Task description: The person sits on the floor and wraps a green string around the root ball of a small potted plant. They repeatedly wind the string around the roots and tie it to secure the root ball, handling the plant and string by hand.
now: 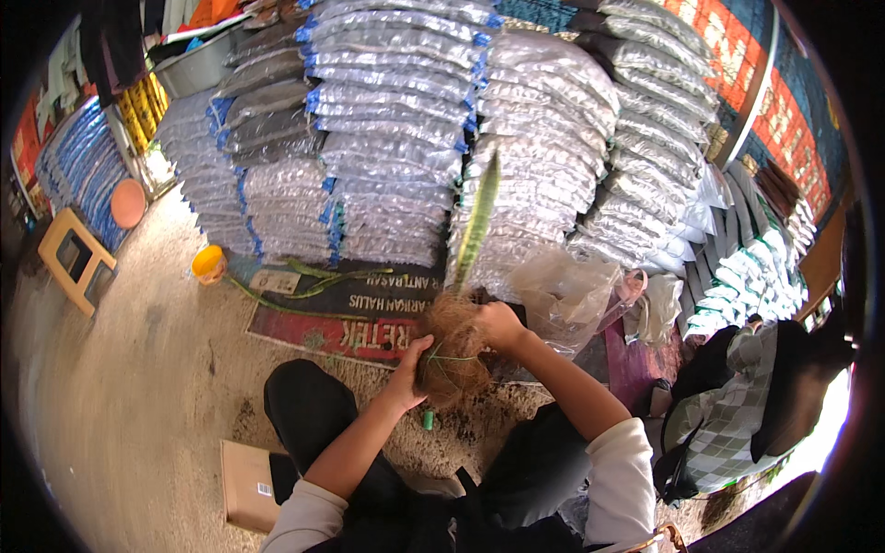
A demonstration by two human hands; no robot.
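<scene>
A brown coconut-fibre ball [453, 352], bound with thin green string [449, 358], is held up between my knees. From its top rises one pointed, yellow-edged snake plant leaf [478, 218]. My left hand [409, 373] clasps the lower left side of the ball, thumb along its front. At the upper right, my right hand [500, 327] grips the fibre with curled fingers; its fingertips are hidden. A small green spool [428, 419] stands on the ground just below the ball.
Long green leaves [314, 285] lie on a printed banner sheet [297, 325] ahead. Stacked filled plastic bags [394, 138] form a wall behind. A yellow tub [209, 264] and tipped stool [76, 259] are left, a cardboard box [245, 484] nearer. A crumpled clear bag [567, 294] and another person [733, 401] are right.
</scene>
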